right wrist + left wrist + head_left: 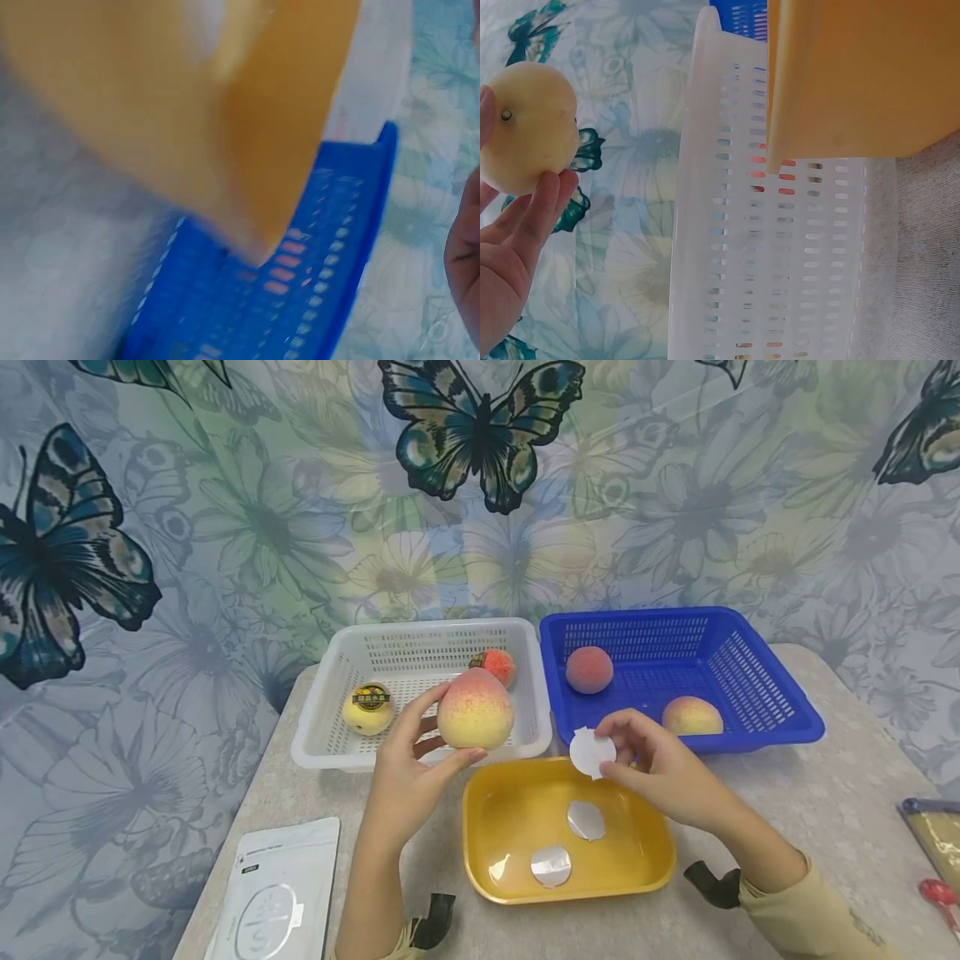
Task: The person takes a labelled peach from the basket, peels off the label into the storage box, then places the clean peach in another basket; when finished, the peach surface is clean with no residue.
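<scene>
My left hand (405, 777) holds a yellow and pink peach (476, 710) by its sides, raised in front of the white basket (420, 635). The left wrist view shows the stem end of this peach (536, 127). Between thumb and fingers, my right hand (667, 772) pinches a round white sticker (591, 753) with small tabs, over the back rim of the yellow tray (474, 860). Two similar round pieces, a pale one (586, 820) and a shiny silvery one (551, 866), lie in that tray. Only the edge of my right hand (465, 255) enters the right wrist view.
Two peaches with black-and-gold labels, one yellow (367, 714) and one red (501, 667), sit in the white basket. The blue basket (780, 693) holds a reddish peach (589, 669) and a yellow-pink one (692, 717). A white pouch (277, 885) lies at left.
</scene>
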The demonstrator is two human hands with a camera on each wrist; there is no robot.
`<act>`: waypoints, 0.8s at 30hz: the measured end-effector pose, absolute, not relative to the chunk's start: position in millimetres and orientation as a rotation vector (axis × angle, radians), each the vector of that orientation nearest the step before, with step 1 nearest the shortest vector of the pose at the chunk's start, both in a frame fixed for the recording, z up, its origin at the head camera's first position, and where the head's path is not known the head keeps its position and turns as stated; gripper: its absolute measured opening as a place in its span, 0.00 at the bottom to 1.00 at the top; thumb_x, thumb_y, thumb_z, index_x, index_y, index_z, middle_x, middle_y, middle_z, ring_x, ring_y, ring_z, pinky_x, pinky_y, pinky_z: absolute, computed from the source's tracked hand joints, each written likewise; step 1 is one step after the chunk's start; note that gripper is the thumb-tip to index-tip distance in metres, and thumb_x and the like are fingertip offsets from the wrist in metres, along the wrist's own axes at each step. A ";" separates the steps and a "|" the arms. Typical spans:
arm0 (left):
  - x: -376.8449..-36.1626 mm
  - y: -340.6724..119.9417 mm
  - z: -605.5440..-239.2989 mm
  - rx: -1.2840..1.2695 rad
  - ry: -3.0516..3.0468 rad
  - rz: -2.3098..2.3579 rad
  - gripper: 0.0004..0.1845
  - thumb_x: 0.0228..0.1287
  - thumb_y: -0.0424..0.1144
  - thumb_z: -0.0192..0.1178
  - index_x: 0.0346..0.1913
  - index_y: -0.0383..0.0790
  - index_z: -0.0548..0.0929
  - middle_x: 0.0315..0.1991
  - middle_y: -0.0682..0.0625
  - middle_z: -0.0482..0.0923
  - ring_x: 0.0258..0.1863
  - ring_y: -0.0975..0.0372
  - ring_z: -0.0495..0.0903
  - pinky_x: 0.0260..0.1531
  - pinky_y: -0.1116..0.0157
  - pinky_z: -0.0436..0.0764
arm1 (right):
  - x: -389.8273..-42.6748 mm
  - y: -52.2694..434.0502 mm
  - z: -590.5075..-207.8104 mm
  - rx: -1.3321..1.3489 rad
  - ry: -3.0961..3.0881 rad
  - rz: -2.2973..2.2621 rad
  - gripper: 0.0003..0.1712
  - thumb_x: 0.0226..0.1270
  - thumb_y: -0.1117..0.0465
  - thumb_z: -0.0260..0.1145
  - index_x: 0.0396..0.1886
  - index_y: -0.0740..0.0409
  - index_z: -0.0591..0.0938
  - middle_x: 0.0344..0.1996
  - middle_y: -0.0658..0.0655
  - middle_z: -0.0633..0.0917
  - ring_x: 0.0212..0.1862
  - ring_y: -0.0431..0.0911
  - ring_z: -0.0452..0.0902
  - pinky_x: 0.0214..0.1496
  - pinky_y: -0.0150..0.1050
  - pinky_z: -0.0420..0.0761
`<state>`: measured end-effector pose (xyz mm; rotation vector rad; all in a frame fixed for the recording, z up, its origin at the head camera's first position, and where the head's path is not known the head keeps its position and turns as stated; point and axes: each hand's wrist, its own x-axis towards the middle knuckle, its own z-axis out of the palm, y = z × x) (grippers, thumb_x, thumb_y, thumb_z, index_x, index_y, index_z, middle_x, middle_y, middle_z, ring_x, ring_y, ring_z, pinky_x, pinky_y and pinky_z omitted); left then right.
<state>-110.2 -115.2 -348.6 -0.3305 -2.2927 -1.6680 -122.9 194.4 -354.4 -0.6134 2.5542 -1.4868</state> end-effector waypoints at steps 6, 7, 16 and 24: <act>-110.6 -115.3 -349.3 -0.326 -2.284 -1.679 0.44 0.46 0.37 0.80 0.68 0.58 0.71 0.66 0.59 0.72 0.57 0.61 0.80 0.54 0.67 0.82 | -118.9 201.4 -369.4 -0.703 2.484 -1.161 0.17 0.65 0.61 0.69 0.51 0.47 0.75 0.34 0.51 0.77 0.30 0.41 0.74 0.30 0.32 0.77; -110.7 -115.3 -349.4 -0.323 -2.282 -1.682 0.44 0.46 0.37 0.80 0.68 0.58 0.71 0.66 0.59 0.72 0.57 0.61 0.80 0.54 0.67 0.82 | -118.0 201.9 -370.8 -0.718 2.455 -1.119 0.17 0.65 0.61 0.69 0.51 0.47 0.75 0.34 0.51 0.77 0.30 0.41 0.74 0.30 0.32 0.77; -109.7 -116.5 -350.0 -0.291 -2.280 -1.701 0.44 0.46 0.37 0.79 0.69 0.58 0.71 0.66 0.60 0.71 0.57 0.62 0.79 0.55 0.68 0.82 | -114.3 194.4 -388.8 -0.853 2.269 -0.809 0.21 0.54 0.70 0.65 0.45 0.44 0.77 0.26 0.44 0.73 0.25 0.35 0.68 0.28 0.29 0.71; -110.1 -117.1 -350.8 -0.291 -2.281 -1.696 0.44 0.46 0.37 0.79 0.69 0.59 0.71 0.66 0.60 0.70 0.57 0.62 0.79 0.55 0.67 0.82 | -113.5 184.9 -403.3 -0.829 2.262 -0.618 0.22 0.51 0.72 0.66 0.41 0.43 0.75 0.21 0.41 0.70 0.25 0.34 0.65 0.30 0.29 0.66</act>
